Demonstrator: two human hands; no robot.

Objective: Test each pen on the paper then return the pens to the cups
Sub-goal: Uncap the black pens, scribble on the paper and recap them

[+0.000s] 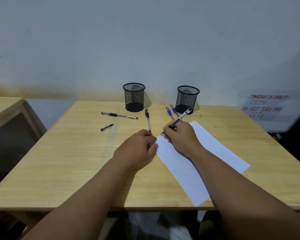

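Testing under way on wooden table [62, 163]. White paper [194, 170] at centre, long axis 11 to 5 o'clock; thin, limp, likely to slide unless pinned. Left hand [137, 149] resting on its 11 o'clock corner, fingers curled; whether pinching the edge or only pressing, cannot tell. Right hand [179, 135] clamped in writing grip round black pen [180, 117], low on barrel; tip down at 8 o'clock on paper's far corner, tail up toward 2.

Two black mesh cups [134, 97] [187, 99] at 12 and 1 o'clock, upright, nothing seen inside. Long black pen [119, 115] at 11, lying 9 to 3. Clear pen [148, 122] just beyond left hand, lying 12 to 6, near end hidden by knuckles. Two blue pens [169, 113] [173, 110] side by side by right cup, running 11 to 5. Short black piece [106, 127] at 10, perhaps a cap.

Pens judged light, rigid, smooth, prone to rolling; best taken mid-barrel or at rubber grip, dropped into cups on end.
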